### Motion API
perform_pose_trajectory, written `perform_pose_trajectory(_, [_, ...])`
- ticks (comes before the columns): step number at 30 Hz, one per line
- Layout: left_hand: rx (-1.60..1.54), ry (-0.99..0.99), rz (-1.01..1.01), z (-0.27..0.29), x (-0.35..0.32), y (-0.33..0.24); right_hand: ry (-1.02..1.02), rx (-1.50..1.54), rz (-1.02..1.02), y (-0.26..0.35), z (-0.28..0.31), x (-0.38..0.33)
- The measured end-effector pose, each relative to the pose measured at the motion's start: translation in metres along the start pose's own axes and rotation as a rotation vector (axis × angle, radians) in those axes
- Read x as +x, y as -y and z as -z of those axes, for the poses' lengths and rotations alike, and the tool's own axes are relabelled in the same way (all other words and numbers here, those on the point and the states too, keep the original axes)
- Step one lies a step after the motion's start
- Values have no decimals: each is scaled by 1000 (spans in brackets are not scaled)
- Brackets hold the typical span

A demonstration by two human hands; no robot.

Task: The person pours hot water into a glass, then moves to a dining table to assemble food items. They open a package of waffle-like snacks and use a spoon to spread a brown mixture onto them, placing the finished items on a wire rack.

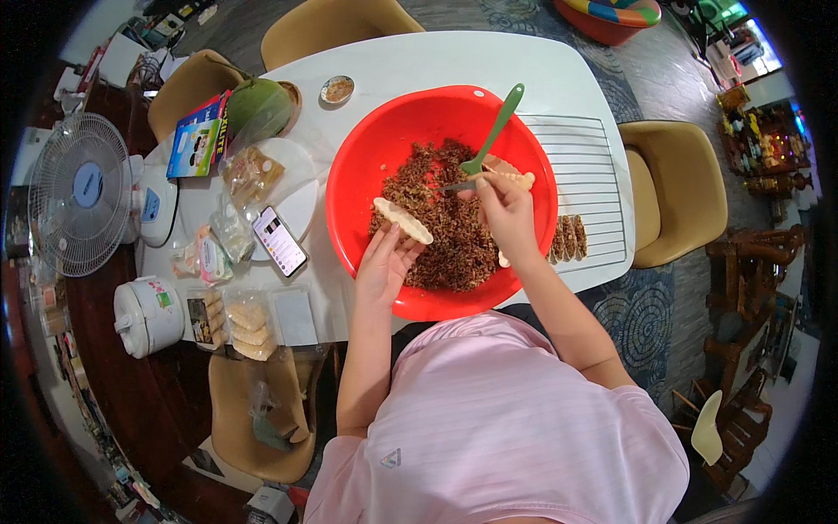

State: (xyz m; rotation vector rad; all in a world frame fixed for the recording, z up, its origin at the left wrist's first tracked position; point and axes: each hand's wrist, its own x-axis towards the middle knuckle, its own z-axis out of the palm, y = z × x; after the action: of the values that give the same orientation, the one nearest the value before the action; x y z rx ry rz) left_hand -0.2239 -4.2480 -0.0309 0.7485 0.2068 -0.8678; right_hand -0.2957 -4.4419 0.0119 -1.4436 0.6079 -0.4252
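A large red basin (349, 140) holds a heap of dark brown, crumbly mixture (445, 236). My left hand (387, 265) pinches a pale, boat-shaped wafer shell (402, 221) over the basin's left side. Between the fingers of my right hand (506, 214) is a slim metal utensil (457, 186); its tip is at the mixture, too small to tell its kind. Behind that hand, more pale shells (522, 179) rest inside the basin. A green spatula (499, 127) leans against the far rim, its blade in the mixture.
Several filled shells (569, 237) lie on a wire rack (580, 157) at the right. To the left are a phone (279, 241), a packet of pale shells (250, 327), a rice cooker (148, 316), a fan (85, 194) and a green coconut (260, 108). A small dish (337, 89) stands beyond.
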Motion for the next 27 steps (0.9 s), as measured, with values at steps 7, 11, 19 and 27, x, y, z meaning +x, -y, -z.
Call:
perform_pose_trajectory(7, [-67, -45, 43, -11, 8, 7, 60, -605, 755, 2, -6, -45])
perform_pose_trajectory(11, [-41, -79, 20, -20, 6, 8, 95, -703, 886, -1, -7, -52])
perform_pose_trajectory(19, [62, -16, 29, -17, 1, 7, 135, -732, 868, 3, -8, -48])
perform_pose_trajectory(27, [110, 91, 58, -13, -6, -7, 35, -651, 645, -14, -8, -3])
